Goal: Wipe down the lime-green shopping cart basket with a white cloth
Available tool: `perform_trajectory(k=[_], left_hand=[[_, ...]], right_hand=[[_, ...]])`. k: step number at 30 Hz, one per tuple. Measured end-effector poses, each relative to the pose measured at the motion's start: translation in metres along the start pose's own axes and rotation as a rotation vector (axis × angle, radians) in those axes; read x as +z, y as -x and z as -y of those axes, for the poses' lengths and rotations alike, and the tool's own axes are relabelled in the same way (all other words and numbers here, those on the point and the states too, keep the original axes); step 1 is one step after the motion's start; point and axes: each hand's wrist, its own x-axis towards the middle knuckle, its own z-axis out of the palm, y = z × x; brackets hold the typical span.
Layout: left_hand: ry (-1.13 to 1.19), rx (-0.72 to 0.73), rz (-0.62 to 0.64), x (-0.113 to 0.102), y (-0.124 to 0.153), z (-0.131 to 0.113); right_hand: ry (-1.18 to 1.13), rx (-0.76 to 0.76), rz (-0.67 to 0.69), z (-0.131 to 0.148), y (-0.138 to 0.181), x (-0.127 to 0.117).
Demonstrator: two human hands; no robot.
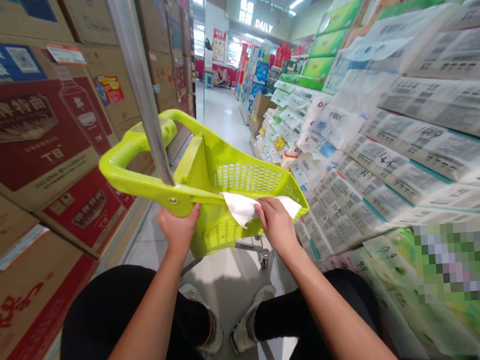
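Note:
A lime-green shopping cart basket point(213, 234) with perforated walls stands before me, its handle end toward the left. My left hand point(176, 227) is closed around the lower edge of its near side, the thumb on the green plastic just below a round bolt. A white cloth point(240, 207) is draped over the near rim of the basket. My right hand point(276, 220) presses it against the rim, with fingers bent over the top and part of the cloth showing on both sides. Inside the basket I see only green plastic.
A metal pole point(139, 72) rises from the cart's near side. A caster wheel point(264, 259) rests on the floor between my shoes and the shelves. Stacked cartons point(17, 119) line the left, and wrapped paper packs point(409, 135) the right. An aisle runs ahead.

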Motion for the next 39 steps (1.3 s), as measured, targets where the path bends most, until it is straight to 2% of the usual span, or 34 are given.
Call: perform_trajectory(k=[2, 5, 10, 15, 18, 21, 23, 26, 31, 34, 36, 39], left_hand=[[0.010, -0.017, 0.009, 0.002, 0.001, -0.004], [0.036, -0.045, 0.036, 0.006, 0.003, -0.009], [0.057, -0.059, 0.053, 0.008, 0.005, -0.014], [0.066, -0.064, 0.056, 0.009, 0.007, -0.014], [0.091, -0.036, 0.023, 0.009, 0.008, -0.017], [0.111, 0.015, 0.004, 0.006, 0.006, -0.020], [0.103, 0.022, 0.045, 0.003, 0.003, -0.019], [0.100, 0.007, 0.102, 0.000, -0.003, -0.015], [0.209, 0.004, 0.050, 0.000, -0.007, -0.015], [0.258, -0.027, 0.045, 0.001, -0.003, -0.023], [0.260, -0.038, 0.040, 0.002, 0.000, -0.029], [0.259, -0.027, 0.010, 0.005, 0.006, -0.035]], right_hand=[[0.036, 0.078, -0.043, 0.015, -0.009, -0.006], [0.050, 0.128, 0.012, 0.026, -0.027, -0.012], [0.032, -0.020, 0.095, 0.023, -0.041, -0.006], [-0.174, -0.166, 0.098, 0.017, -0.037, 0.005], [-0.160, -0.127, 0.055, 0.019, -0.039, 0.016], [-0.019, -0.027, 0.130, 0.015, -0.041, 0.029], [0.095, 0.046, 0.168, 0.003, -0.039, 0.035], [0.214, 0.084, 0.131, -0.034, -0.024, 0.035], [0.259, 0.156, 0.036, -0.117, 0.011, 0.019], [0.264, 0.219, -0.023, -0.137, 0.017, 0.017], [0.261, 0.256, -0.061, -0.126, 0.012, 0.021], [0.171, 0.207, -0.046, -0.075, -0.005, 0.032]])
